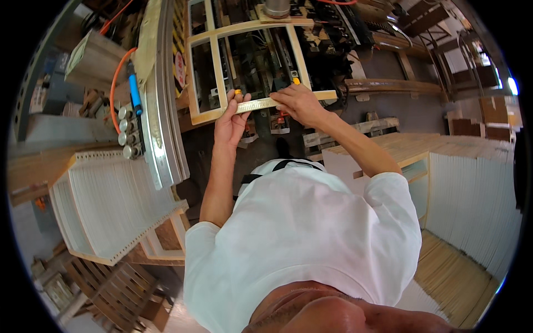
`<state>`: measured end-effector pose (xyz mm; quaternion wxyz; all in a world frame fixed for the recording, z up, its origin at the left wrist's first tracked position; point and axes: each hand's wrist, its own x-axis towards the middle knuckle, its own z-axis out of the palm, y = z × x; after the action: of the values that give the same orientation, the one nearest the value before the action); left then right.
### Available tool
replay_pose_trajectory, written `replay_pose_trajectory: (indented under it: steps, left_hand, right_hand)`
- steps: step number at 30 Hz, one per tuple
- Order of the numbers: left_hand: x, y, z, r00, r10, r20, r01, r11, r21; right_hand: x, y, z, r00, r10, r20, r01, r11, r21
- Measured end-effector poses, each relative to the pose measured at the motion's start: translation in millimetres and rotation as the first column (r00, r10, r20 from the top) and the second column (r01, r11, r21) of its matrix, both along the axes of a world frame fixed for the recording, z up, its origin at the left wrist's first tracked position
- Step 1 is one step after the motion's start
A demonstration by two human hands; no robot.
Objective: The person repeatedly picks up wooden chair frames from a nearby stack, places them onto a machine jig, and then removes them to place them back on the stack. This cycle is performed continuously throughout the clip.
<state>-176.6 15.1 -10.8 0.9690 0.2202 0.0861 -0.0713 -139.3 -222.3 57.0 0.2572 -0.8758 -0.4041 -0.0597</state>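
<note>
A light wooden frame point(204, 116) with crossbars lies on a dark machine point(244, 53) in front of me. Along the frame's near side I hold a short, shiny, pale yellow strip point(256, 105) with fine ridges or marks; its exact kind is not clear. My left hand point(230, 121) is closed on the strip's left end, palm turned up and fingertips over the edge. From the right, my right hand point(301, 103) comes palm down, with its fingers closed at the strip's other end. Small yellow-orange parts point(296, 81) of the machine show just beyond my fingers.
A long metal rail point(161, 133) runs at my left, with a blue-handled air gun point(134, 91), an orange hose point(113, 91) and round metal cylinders point(131, 139) beside it. Stacked white-edged panels point(111, 205) stand behind on the left, and more stacked panels point(472, 194) on the right.
</note>
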Motion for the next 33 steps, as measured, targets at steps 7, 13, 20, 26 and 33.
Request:
replay_pose_trajectory:
  steps: [7,13,20,26,33]
  left_hand:
    - [39,-4,6,0.995,0.101,-0.025,-0.1,0.994,0.036]
    - [111,-15,33,0.953,0.281,-0.11,-0.286,0.958,-0.036]
    - [149,-13,47,0.97,0.241,-0.036,-0.232,0.959,0.161]
    - [168,-28,36,0.976,0.189,-0.113,-0.164,0.966,0.199]
    - [236,-39,3,0.948,0.26,-0.182,-0.283,0.953,-0.111]
  right_hand:
    - [32,13,9,0.988,-0.059,0.146,0.053,0.998,0.045]
    - [111,41,3,0.904,-0.019,0.426,0.074,0.991,-0.112]
    - [212,78,19,0.748,0.143,0.648,0.22,0.867,-0.446]
    - [256,85,21,0.787,0.176,0.592,0.19,0.843,-0.504]
    - [264,102,11,0.923,0.109,0.369,0.093,0.867,-0.489]
